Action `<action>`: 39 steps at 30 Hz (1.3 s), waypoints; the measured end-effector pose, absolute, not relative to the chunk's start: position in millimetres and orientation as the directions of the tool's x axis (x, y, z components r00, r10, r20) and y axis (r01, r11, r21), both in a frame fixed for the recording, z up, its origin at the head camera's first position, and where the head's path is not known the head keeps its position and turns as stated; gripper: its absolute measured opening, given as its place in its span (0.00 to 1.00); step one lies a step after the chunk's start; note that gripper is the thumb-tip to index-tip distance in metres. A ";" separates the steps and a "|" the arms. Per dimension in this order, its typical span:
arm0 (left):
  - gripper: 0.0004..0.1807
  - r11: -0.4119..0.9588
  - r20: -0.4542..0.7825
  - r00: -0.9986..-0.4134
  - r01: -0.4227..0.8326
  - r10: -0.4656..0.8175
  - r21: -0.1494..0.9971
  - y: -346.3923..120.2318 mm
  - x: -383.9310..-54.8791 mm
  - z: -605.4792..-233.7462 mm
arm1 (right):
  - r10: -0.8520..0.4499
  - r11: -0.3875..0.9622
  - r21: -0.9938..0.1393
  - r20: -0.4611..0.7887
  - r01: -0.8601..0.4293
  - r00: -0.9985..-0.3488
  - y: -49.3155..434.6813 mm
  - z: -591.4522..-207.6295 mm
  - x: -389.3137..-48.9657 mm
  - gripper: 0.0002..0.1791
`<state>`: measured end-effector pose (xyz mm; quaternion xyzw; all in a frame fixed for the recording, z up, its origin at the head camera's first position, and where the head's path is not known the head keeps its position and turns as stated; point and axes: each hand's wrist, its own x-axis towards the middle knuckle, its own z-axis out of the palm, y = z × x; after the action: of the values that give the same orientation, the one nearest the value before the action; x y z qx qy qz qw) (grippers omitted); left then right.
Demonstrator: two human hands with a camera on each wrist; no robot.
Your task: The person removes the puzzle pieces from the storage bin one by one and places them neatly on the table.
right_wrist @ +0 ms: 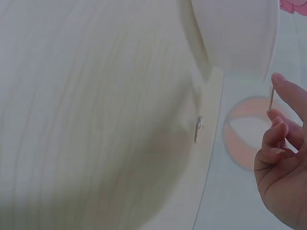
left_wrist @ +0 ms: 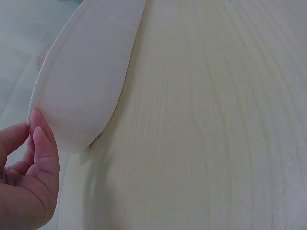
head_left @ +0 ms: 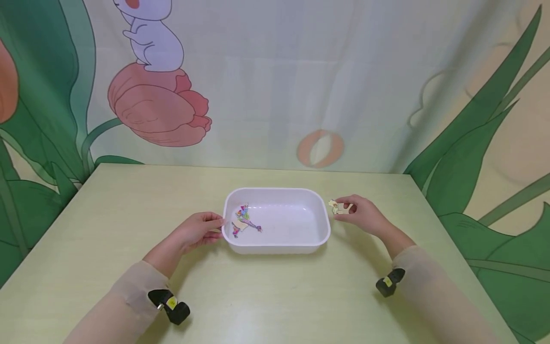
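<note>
A white rectangular tray (head_left: 283, 248) stands on the table. At its left end my left hand (head_left: 202, 231) pinches the rim between thumb and fingers. Off the tray's right end, my right hand (head_left: 361, 215) pinches a small thin flat cutout (head_left: 333, 206), pale yellow and white. The right wrist view shows that piece (right_wrist: 271, 98) edge-on between thumb and finger, its printed face hidden. Another small flat piece (right_wrist: 199, 129) lies on the table below that hand. Inside the tray, at its left, lie colourful flat cutouts (head_left: 244, 220) in purple, pink and blue, overlapping.
The pale wood-grain table (head_left: 275, 291) extends around the tray. A printed cloth (head_left: 258, 95) with plants and a white animal hangs behind the table's far edge. Each sleeved wrist carries a small black camera, on the left (head_left: 172, 306) and on the right (head_left: 390, 283).
</note>
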<state>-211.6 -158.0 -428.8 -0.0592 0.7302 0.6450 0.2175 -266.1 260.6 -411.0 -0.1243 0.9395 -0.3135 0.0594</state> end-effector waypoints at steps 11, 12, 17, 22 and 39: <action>0.19 0.158 -0.386 -0.902 -0.359 0.195 0.920 -157.8 -211.9 -429.7 | -0.215 0.799 -0.586 -0.062 -0.138 -0.975 282.2 -424.4 -272.0 0.27; 0.19 0.156 -0.386 -0.902 -0.360 0.195 0.920 -157.8 -211.9 -429.7 | -0.208 0.801 -0.585 -0.069 -0.129 -0.976 283.8 -425.2 -272.3 0.27; 0.19 0.153 -0.387 -0.901 -0.361 0.197 0.920 -157.8 -211.5 -429.6 | -0.189 0.808 -0.580 -0.086 -0.105 -0.978 291.6 -430.9 -275.8 0.27; 0.19 0.154 -0.386 -0.902 -0.361 0.194 0.920 -158.2 -211.7 -429.4 | -0.186 0.813 -0.575 -0.107 -0.092 -0.977 298.3 -436.2 -278.7 0.27; 0.19 0.154 -0.387 -0.900 -0.362 0.198 0.919 -158.6 -212.0 -431.9 | -0.110 0.833 -0.553 -0.199 0.019 -0.974 306.8 -449.8 -288.6 0.29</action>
<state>-212.0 -158.6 -431.9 -0.0562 0.7283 0.6479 0.2159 -288.6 306.8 -449.8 -0.0241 0.9508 -0.2879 0.1120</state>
